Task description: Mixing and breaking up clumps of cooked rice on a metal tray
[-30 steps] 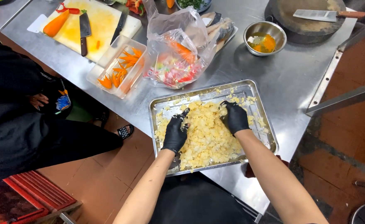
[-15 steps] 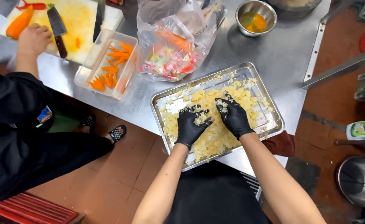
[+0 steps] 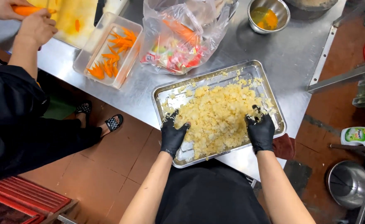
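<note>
A rectangular metal tray (image 3: pixel 249 67) lies on the steel table, filled with a heap of crumbly yellow food (image 3: pixel 219 116). Both my hands wear black gloves. My left hand (image 3: pixel 172 135) presses against the heap's left side, fingers spread. On the heap's right side my right hand (image 3: pixel 260 132) rests with curled fingers dug into the crumbs. Neither hand lifts anything.
Beyond the tray are a clear plastic bag of vegetables (image 3: pixel 178 37), a tub of carrot sticks (image 3: pixel 108 49), a small steel bowl with egg (image 3: pixel 268 14) and a cutting board (image 3: pixel 76 18). A co-worker's hand (image 3: pixel 35 25) holds a carrot at far left. A steel pot (image 3: pixel 348 183) stands on the floor.
My hands moved from the middle of the heap outward to its left and right sides. The camera shifted, and the co-worker's hand came to the cutting board.
</note>
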